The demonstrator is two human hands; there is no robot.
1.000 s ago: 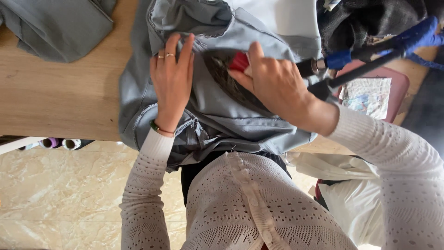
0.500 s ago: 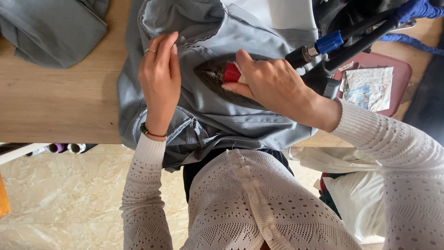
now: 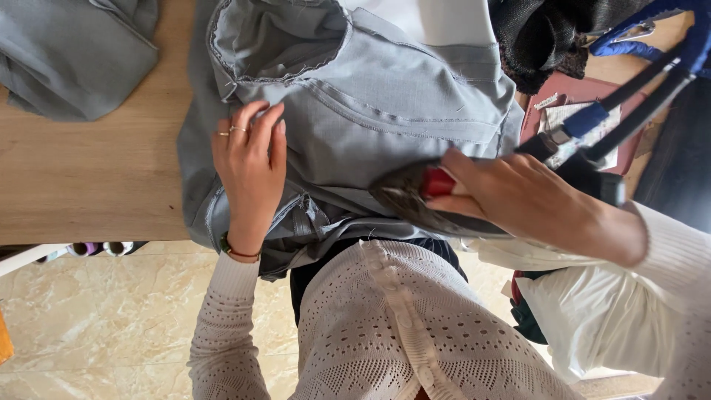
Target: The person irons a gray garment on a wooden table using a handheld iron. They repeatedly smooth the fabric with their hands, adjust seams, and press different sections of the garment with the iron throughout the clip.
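Two hands share the work: my left hand [image 3: 250,172] lies flat, open, pinning the grey garment [image 3: 385,111] to the counter [image 3: 81,178] so it stays taut. At three o'clock, my right hand [image 3: 533,204] has its grip closed on the iron [image 3: 415,196], pressing the cloth.

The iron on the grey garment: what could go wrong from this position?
1. The left hand lies flat on the grey garment, apart from the iron but in its reach; fingers might get burned.
2. Folds bunch near the table edge; the iron could press creases in.
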